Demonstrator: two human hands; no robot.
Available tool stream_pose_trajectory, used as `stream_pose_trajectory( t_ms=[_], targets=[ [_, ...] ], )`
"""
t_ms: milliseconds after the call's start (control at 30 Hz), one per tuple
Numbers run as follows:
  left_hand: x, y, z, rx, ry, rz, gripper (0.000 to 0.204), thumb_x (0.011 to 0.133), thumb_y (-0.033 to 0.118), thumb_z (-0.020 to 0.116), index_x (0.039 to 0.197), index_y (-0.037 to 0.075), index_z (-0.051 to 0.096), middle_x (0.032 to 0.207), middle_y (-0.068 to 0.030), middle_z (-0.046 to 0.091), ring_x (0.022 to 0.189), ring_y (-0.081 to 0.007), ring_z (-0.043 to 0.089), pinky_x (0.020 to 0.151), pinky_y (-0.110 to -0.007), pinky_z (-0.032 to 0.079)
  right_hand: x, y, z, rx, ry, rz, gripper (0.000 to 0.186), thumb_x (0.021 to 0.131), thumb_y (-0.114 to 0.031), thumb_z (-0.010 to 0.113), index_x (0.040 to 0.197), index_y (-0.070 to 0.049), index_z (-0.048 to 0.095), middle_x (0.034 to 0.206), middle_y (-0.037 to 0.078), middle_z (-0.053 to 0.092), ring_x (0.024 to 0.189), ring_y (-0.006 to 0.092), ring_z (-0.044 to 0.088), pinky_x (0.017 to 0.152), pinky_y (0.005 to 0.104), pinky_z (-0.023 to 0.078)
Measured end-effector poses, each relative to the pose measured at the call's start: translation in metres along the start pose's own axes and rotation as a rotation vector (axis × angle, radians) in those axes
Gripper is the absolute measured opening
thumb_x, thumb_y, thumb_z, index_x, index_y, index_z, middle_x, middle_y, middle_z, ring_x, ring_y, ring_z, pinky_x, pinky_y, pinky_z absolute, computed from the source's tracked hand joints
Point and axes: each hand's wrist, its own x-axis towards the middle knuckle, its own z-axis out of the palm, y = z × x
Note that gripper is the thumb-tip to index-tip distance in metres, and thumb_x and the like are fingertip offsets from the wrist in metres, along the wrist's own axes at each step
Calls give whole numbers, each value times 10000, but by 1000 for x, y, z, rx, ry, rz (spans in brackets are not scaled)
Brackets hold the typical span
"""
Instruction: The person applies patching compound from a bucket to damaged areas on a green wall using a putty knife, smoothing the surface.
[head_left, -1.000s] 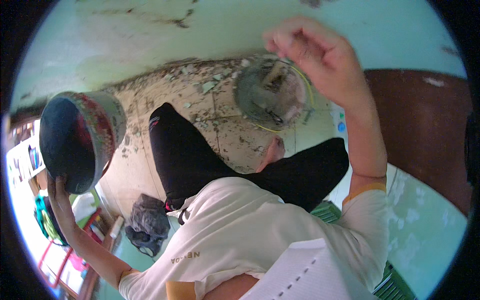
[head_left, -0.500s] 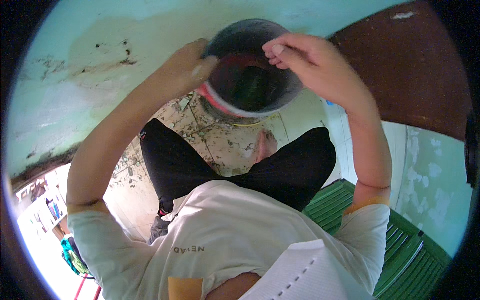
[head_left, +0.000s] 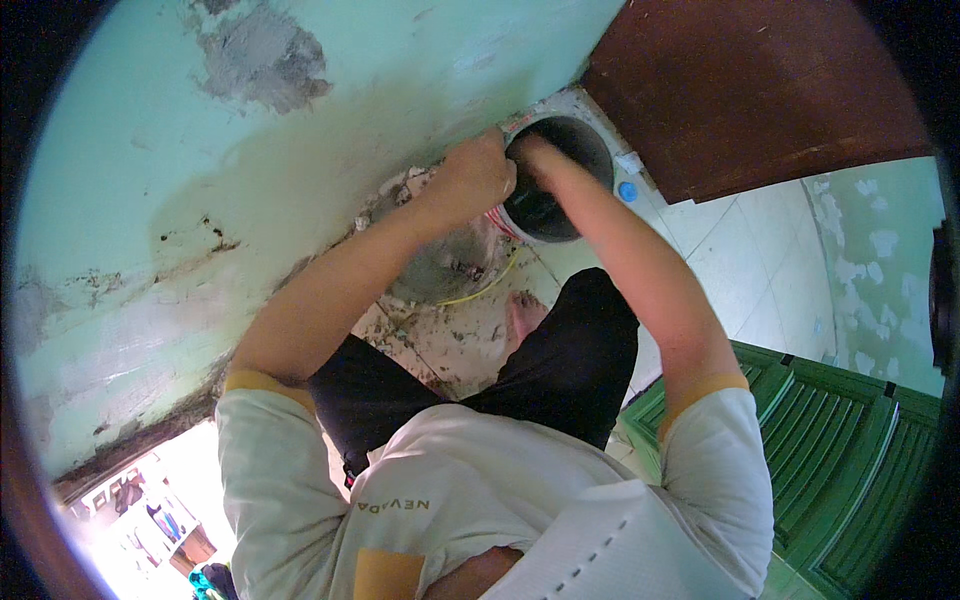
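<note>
Grasping the rim of the bucket [head_left: 588, 150], my left hand [head_left: 476, 180] had it to the right, mouth facing me — my right hand [head_left: 536, 161] reached inside, its hold too blurred to tell.

On the floor [head_left: 745, 265] you see a blue disc [head_left: 628, 191], near the brown panel [head_left: 760, 90] at its far right corner; green louvred panels [head_left: 810, 430] to your right; a grey-patched wall [head_left: 450, 60].

White glare burns beyond the left edge of the floor [head_left: 740, 250]; soft shadow dims the wall [head_left: 130, 240]; the right hand [head_left: 535, 160] blurs; black-rimmed fisheye bends lines.
</note>
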Motion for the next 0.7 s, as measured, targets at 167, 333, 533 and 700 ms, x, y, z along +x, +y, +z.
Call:
stream_pose_trajectory(
  t_ms=[167,333,533,700],
  targets=[
    [15,14,9,68,-1,63,307,819,138,524,1013,-100,534,893,-328,628,849,-481,631,788,-545,499,9,10,14,28,21,85,264,899,-164,480,1049,-17,642,1043,198,660,891,355,651,830,428,512],
    [33,17,19,40,29,71,300,806,97,518,1031,-101,525,828,-332,627,820,-490,631,763,-548,503,12,19,12,146,53,194,258,900,-158,470,1039,-16,634,1037,194,656,891,346,649,825,420,516],
    [49,9,37,-18,29,98,306,818,170,541,938,-111,547,827,-353,608,811,-509,611,764,-556,485,4,26,19,381,174,299,250,902,-152,457,1027,-14,625,1030,189,652,890,335,646,818,411,521],
    [61,4,46,-41,-24,27,371,822,214,541,1030,-91,561,953,-341,614,906,-499,602,831,-540,473,-18,39,14,1559,273,456,244,903,-147,447,1017,-13,617,1024,185,649,889,326,644,812,403,526]
  ],
)
